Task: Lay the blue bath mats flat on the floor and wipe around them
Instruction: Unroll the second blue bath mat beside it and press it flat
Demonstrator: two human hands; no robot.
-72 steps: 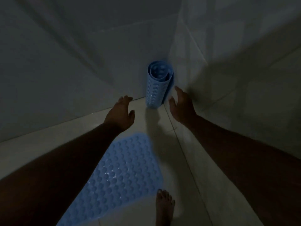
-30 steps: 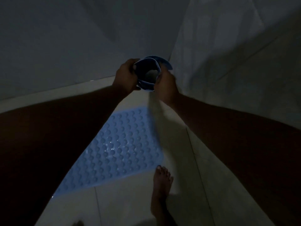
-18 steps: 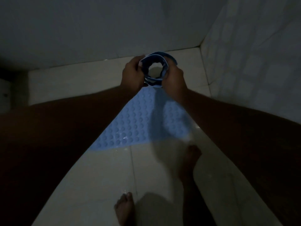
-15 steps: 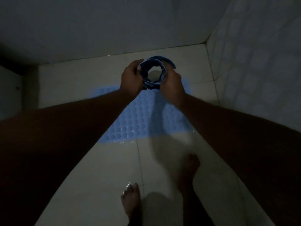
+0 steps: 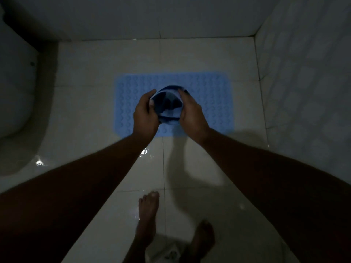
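A rolled blue bath mat [image 5: 168, 105] stands upright in the air between my hands, and I look down into its open end. My left hand [image 5: 145, 115] clasps its left side and my right hand [image 5: 191, 115] clasps its right side. Below it a second blue bath mat [image 5: 214, 103] with a bumpy surface lies flat on the pale tiled floor [image 5: 199, 57]. My hands and the roll hide the middle of the flat mat.
A white toilet [image 5: 15, 95] bulges in at the left. Tiled walls close the far side [image 5: 171, 16] and the right side [image 5: 307, 76]. The floor shines wet near the mat's front edge [image 5: 145, 152]. My bare feet [image 5: 148, 211] stand at the bottom, with something pale [image 5: 171, 253] between them.
Both hands took the rolled mat from the corner, lifted it and carried it over the flat mat. My view has swung so the flat mat lies square ahead and the toilet shows.
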